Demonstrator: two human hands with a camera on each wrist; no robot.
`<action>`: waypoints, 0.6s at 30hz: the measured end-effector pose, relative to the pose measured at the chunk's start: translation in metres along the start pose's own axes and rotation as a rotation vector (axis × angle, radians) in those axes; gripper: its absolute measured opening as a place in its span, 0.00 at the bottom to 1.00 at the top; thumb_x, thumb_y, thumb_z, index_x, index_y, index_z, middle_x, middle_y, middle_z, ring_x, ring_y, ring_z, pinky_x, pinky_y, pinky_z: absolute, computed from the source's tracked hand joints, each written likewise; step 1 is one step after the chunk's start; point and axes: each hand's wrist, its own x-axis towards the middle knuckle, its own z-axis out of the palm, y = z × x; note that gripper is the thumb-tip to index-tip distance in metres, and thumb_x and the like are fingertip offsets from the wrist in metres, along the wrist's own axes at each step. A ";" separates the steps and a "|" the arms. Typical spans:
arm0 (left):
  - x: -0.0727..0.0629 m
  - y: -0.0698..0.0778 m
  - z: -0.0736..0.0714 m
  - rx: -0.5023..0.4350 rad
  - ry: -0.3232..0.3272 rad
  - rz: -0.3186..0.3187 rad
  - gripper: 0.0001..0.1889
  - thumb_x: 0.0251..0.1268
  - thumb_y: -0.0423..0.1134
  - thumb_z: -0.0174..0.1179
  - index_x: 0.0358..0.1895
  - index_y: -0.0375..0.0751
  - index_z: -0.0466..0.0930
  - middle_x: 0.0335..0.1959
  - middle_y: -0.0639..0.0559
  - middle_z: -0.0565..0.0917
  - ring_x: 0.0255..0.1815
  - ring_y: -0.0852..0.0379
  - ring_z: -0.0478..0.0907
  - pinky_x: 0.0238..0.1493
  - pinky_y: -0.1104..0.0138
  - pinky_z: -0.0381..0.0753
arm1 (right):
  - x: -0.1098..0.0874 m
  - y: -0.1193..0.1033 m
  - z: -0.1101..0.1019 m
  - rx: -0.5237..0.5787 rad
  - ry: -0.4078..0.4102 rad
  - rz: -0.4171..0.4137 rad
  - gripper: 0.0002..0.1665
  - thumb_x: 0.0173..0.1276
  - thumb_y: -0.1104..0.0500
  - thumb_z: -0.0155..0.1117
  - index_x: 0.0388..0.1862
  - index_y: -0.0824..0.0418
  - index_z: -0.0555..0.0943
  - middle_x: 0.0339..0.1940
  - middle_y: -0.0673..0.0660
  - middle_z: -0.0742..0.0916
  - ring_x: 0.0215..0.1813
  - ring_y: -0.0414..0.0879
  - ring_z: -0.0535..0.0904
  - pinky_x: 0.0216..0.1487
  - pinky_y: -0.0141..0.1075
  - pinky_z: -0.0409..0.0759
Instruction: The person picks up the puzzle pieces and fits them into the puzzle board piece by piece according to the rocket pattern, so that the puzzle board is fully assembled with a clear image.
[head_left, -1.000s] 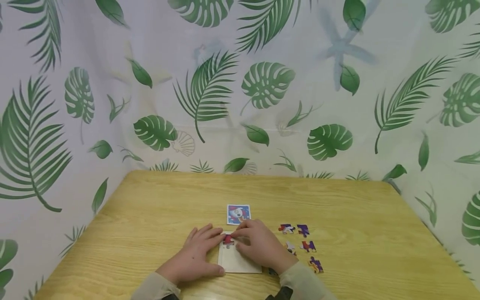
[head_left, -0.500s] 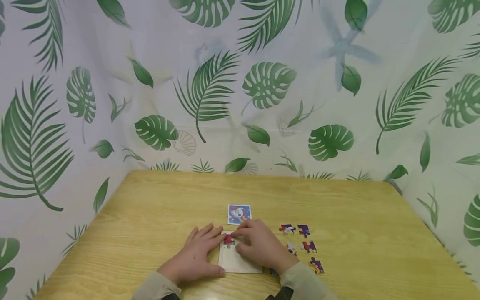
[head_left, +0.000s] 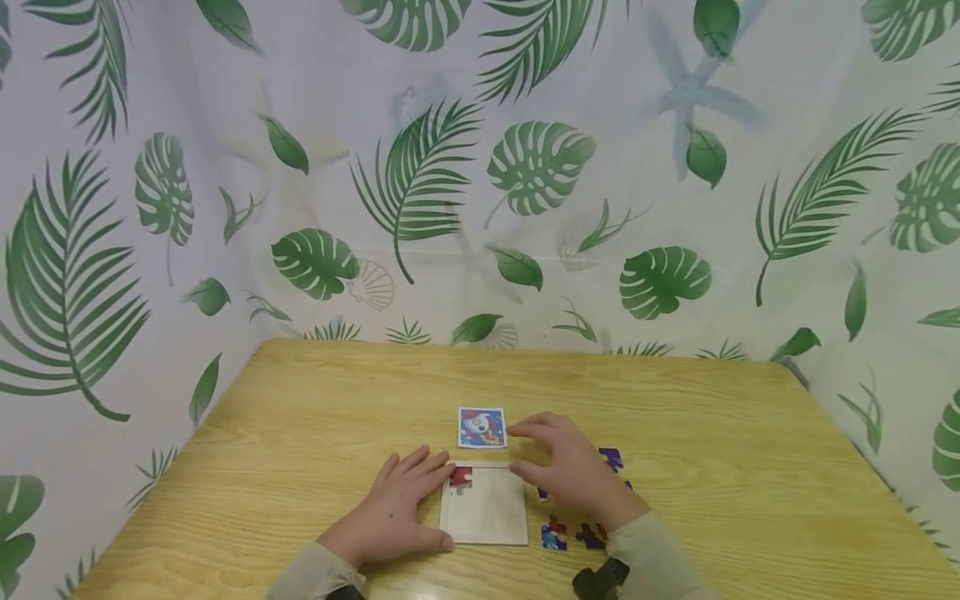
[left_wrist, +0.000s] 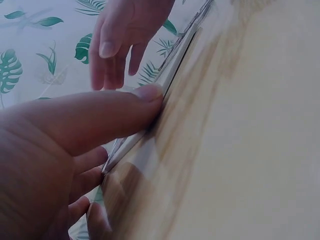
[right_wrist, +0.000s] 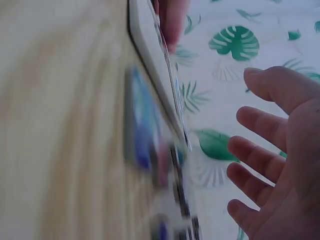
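Observation:
In the head view a pale square puzzle board (head_left: 491,510) lies on the wooden table. One reddish jigsaw piece (head_left: 461,477) sits in its upper left corner. My left hand (head_left: 401,508) rests along the board's left side, fingers spread, with fingertips at the upper left corner and thumb at the lower left. My right hand (head_left: 570,471) hovers past the board's upper right corner, fingers apart and loosely bent. In the right wrist view that hand (right_wrist: 280,155) holds nothing. A small picture card (head_left: 482,427) showing a white cartoon figure lies just beyond the board.
Loose jigsaw pieces lie right of the board, including a blue and red one (head_left: 553,533), a dark purple one (head_left: 591,536) and a purple one (head_left: 611,458). My right hand and forearm hide others. A leaf-print curtain (head_left: 480,208) hangs behind the table.
My right hand has lifted off the reddish piece and moved right, its fingers spreading. It now covers some loose pieces and uncovers others nearer me. My left hand stays put.

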 end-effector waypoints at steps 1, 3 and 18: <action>0.000 0.000 0.001 -0.003 0.001 0.000 0.50 0.52 0.65 0.70 0.78 0.47 0.64 0.80 0.51 0.61 0.81 0.43 0.46 0.76 0.39 0.34 | -0.002 0.005 -0.005 0.004 0.008 0.003 0.27 0.67 0.49 0.72 0.64 0.52 0.82 0.63 0.49 0.79 0.66 0.54 0.72 0.63 0.56 0.75; 0.000 -0.001 0.001 0.001 0.000 -0.004 0.50 0.52 0.64 0.70 0.78 0.50 0.64 0.80 0.52 0.60 0.82 0.44 0.45 0.76 0.40 0.33 | -0.005 0.013 -0.014 0.013 0.016 -0.001 0.27 0.67 0.51 0.72 0.64 0.53 0.82 0.63 0.50 0.79 0.66 0.54 0.73 0.60 0.54 0.78; -0.002 -0.002 0.000 0.003 -0.011 -0.004 0.48 0.53 0.66 0.69 0.77 0.52 0.66 0.81 0.53 0.58 0.82 0.44 0.44 0.77 0.41 0.32 | -0.032 0.083 -0.051 -0.009 0.027 0.045 0.27 0.72 0.46 0.67 0.66 0.54 0.80 0.67 0.58 0.77 0.69 0.63 0.70 0.64 0.66 0.68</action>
